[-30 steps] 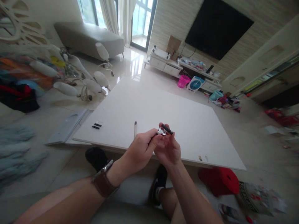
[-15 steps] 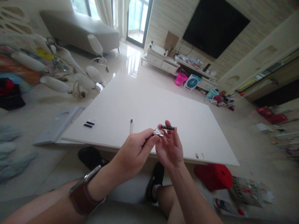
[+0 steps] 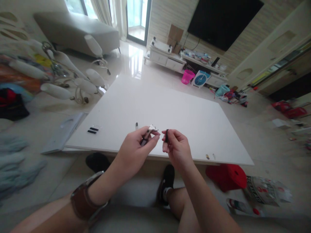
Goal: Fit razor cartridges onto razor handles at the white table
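Observation:
My left hand (image 3: 133, 147) is closed round a small tool with a shiny silver head (image 3: 152, 128) and a dark handle; its exact kind is too small to make out. Just to the right, my right hand (image 3: 179, 145) pinches a short black rod (image 3: 166, 136) held nearly upright between thumb and fingers. The two hands are apart, above the near part of the white tabletop (image 3: 160, 106). Behind my left hand lies a thin pale stick with a dark tip (image 3: 136, 124), partly covered by the hand.
Two black strips (image 3: 93, 130) lie at the table's left. Tiny pieces (image 3: 207, 156) sit near its right front edge. A red stool-like object (image 3: 227, 177) and a printed bag (image 3: 263, 191) stand on the floor at right. A lamp with several white shades (image 3: 58, 91) is at left.
My hands have moved apart. The right hand has turned from palm up to a pinch, and the black rod has swung from level to nearly upright. The silver-headed tool has moved left.

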`<move>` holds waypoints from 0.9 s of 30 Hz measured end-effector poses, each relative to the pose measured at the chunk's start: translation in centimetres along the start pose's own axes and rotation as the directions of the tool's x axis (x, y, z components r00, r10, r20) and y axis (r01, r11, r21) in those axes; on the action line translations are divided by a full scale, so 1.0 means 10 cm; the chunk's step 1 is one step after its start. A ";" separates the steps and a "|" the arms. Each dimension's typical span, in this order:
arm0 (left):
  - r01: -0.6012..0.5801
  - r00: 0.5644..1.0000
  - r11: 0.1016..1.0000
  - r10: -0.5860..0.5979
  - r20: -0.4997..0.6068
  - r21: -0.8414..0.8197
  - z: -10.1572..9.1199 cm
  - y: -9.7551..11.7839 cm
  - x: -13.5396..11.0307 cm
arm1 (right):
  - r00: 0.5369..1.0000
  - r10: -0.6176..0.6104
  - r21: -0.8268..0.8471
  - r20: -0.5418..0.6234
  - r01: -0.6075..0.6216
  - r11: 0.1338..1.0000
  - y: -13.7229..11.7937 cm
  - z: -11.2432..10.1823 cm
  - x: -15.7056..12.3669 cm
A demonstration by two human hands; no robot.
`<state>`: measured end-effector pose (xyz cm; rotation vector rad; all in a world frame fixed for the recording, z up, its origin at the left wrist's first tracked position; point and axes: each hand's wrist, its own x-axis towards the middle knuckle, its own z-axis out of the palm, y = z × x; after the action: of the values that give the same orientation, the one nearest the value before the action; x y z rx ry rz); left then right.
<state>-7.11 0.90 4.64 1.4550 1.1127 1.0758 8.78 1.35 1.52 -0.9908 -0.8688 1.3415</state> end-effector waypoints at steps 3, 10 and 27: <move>0.076 0.997 0.994 -0.077 -0.001 -0.079 0.00 -0.01 0.02 | 0.999 -0.006 -0.097 0.046 0.011 0.995 -0.05 -0.01 -0.05; 0.224 0.971 0.949 -0.199 0.129 -0.223 0.00 0.02 0.01 | 0.992 -0.017 -0.168 0.125 0.038 0.985 -0.17 0.00 -0.15; 0.333 0.942 0.846 -0.277 0.190 -0.417 0.01 0.05 -0.01 | 0.977 0.076 0.017 0.199 -0.081 0.997 -0.29 0.00 -0.17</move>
<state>-6.94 0.71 5.09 0.9282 0.8974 0.9222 9.68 -0.31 4.28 -0.8899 -0.9676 1.5340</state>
